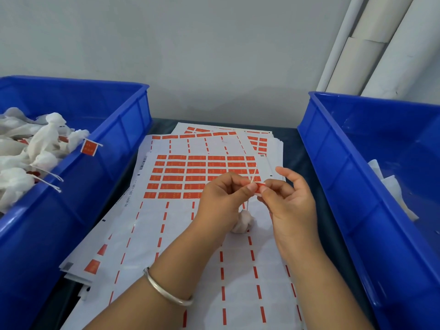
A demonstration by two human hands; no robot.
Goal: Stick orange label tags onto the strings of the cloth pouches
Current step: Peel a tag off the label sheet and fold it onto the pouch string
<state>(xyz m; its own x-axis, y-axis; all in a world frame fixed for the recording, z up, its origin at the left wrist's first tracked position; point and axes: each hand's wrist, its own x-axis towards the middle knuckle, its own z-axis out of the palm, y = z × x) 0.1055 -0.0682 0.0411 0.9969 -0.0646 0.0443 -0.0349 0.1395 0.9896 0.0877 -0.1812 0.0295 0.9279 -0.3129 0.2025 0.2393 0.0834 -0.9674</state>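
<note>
Left hand: the left hand point(222, 196) is held above the label sheets, and one end of an orange label tag point(259, 187) is pinched between its thumb and forefinger. A silver bangle point(166, 290) is worn on that wrist.
Right hand: the other end of the same tag is pinched by the right hand point(289, 198); its little finger is raised and kept apart from the rest.
String: a thin string point(252, 176) is seen rising past the tag and running down between the hands to a cloth pouch point(241, 221).
Pouch: the small white pouch is laid on the top sheet, just below the hands.
Label sheets: a stack of white label sheets point(181, 177) with rows of orange tags is spread over the dark tabletop point(291, 144).
Left bin: white pouches with tags already fixed are piled in the blue left bin point(114, 129).
Right bin: some white cloth is seen in the blue right bin point(342, 148).
</note>
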